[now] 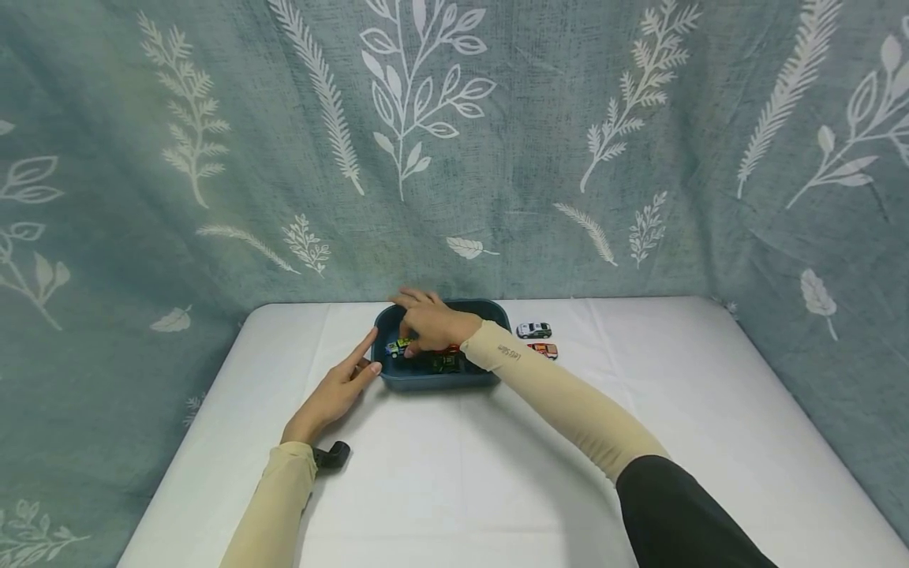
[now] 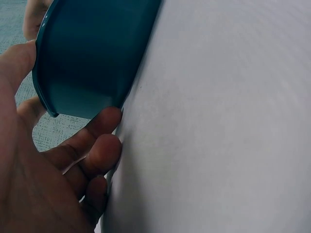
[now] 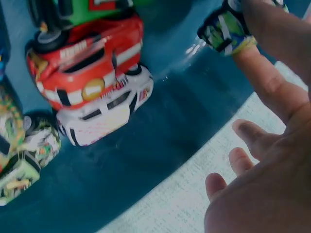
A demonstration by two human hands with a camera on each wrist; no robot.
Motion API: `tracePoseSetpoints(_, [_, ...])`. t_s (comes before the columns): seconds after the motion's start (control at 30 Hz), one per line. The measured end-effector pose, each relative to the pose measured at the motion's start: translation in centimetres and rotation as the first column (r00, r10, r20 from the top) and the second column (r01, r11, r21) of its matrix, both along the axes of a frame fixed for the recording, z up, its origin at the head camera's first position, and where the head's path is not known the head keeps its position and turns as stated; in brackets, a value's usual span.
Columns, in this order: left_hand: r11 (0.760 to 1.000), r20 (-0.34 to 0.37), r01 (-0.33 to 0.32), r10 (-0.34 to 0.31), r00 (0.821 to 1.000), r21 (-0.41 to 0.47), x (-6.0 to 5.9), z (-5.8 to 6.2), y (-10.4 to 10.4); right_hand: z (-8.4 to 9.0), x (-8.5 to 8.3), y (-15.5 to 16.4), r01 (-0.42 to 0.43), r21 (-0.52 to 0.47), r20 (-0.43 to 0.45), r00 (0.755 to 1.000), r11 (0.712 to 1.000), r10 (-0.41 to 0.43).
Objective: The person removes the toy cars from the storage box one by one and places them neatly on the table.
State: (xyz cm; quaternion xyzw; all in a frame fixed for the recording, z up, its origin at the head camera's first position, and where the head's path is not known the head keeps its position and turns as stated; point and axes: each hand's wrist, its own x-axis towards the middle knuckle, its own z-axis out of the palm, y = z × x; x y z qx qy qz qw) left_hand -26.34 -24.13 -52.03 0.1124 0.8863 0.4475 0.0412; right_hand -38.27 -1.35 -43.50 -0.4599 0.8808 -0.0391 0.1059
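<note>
A dark teal plastic tub (image 1: 436,383) stands at the far side of the table with several toy cars in it. My right hand (image 1: 432,323) reaches over into its left part and pinches a blue and yellow-green toy car (image 3: 224,33) between thumb and index finger. The other right fingers are spread past the far rim. Inside lie a red toy car (image 3: 97,60) and a white toy car (image 3: 109,109) side by side, with a green one beyond. My left hand (image 1: 339,397) touches the tub's left side, index finger extended and thumb at the front corner.
Right of the tub, a white and black toy car (image 1: 534,330) and an orange toy car (image 1: 544,350) rest on the white tablecloth (image 1: 440,473). A teal leaf-patterned curtain (image 1: 533,229) hangs right behind the table.
</note>
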Motion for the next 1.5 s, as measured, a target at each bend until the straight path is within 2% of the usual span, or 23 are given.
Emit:
tracePoseSetpoints(0.2, [1.000,-0.005,-0.004,0.004,1.000,-0.005,0.0,-0.3,0.0,1.3,0.1,1.1,0.024,-0.027,-0.004,1.000,0.999,-0.024])
tracePoseSetpoints(0.37, [1.000,-0.003,-0.015,0.015,1.000,-0.022,0.2,-0.5,-0.1,2.3,0.3,2.4,0.015,-0.066,-0.045,0.999,0.998,-0.018])
tracePoseSetpoints(0.5, [0.999,0.000,-0.025,0.025,1.000,-0.032,0.3,-0.6,-0.1,3.0,0.3,3.7,0.040,-0.084,-0.072,0.996,0.996,-0.046])
tracePoseSetpoints(0.67, [0.999,-0.007,-0.030,0.029,1.000,-0.029,0.4,-0.7,-0.3,3.7,-0.1,5.7,0.109,-0.119,-0.030,0.993,0.987,-0.113])
tracePoseSetpoints(0.83, [0.999,-0.010,-0.020,0.020,1.000,-0.025,0.4,-0.8,-0.3,4.0,-0.6,8.2,0.143,-0.141,-0.013,0.989,0.980,-0.146])
tracePoseSetpoints(1.07, [1.000,-0.016,-0.008,0.008,1.000,-0.024,0.4,-0.4,-0.3,4.1,-0.5,11.3,0.201,-0.135,-0.003,0.979,0.970,-0.204])
tracePoseSetpoints(1.27, [1.000,-0.016,0.002,-0.002,1.000,-0.025,0.1,-0.2,-0.2,4.9,0.2,13.6,0.254,-0.134,0.006,0.967,0.958,-0.255])
tracePoseSetpoints(1.5, [1.000,-0.026,0.003,-0.004,1.000,-0.021,-0.1,-0.2,0.1,5.9,0.4,16.8,0.284,-0.103,-0.029,0.957,0.953,-0.289])
